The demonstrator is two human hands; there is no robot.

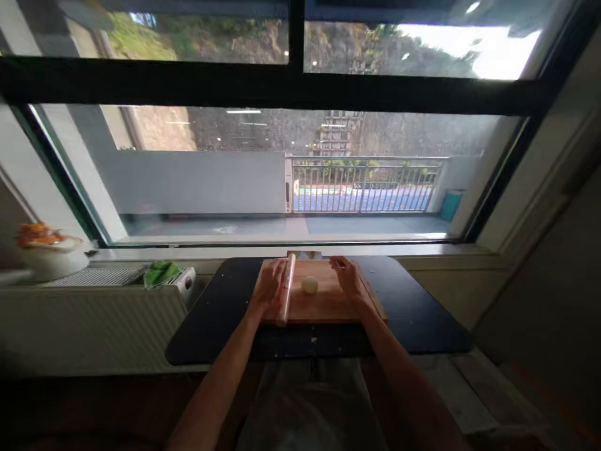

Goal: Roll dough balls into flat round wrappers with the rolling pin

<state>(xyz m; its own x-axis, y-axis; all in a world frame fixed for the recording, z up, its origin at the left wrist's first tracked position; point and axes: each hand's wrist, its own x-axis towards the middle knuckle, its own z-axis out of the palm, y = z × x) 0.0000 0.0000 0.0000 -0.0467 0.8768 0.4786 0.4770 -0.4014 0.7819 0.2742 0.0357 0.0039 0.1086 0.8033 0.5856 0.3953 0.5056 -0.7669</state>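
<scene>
Where the rolling pin (287, 289) is: on or just over the left part of the wooden board (328, 310), right beside the left hand (272, 282); whether it touches the wood cannot be told

Pin's long axis: runs away from the person, across the board from near edge to far edge, slanted a little so that the far end points slightly to the right

Pin's ends: the far one reaches the board's far edge; the near one reaches its near edge, closer to the near left corner than to the near right

Pin's surface: pale and glossy, with reddish marks near the middle, too blurred to read

Left hand: back upward, fingers toward the far edge, against the pin's left side; cannot tell whether they wrap around it

Right hand (348, 279): over the board's right part, fingers loosely bent and partly spread, pinching nothing visible

Pale ball (310, 285): roundish, near the middle of the board, between the two hands and apart from both, just right of the pin

Counter (422, 319): dark, with rounded corners, carrying the board between its left and right edges

Window (263, 88): dark-framed, beyond the counter's far edge

Radiator (117, 319): left of the counter, a green cloth (161, 274) on top
</scene>
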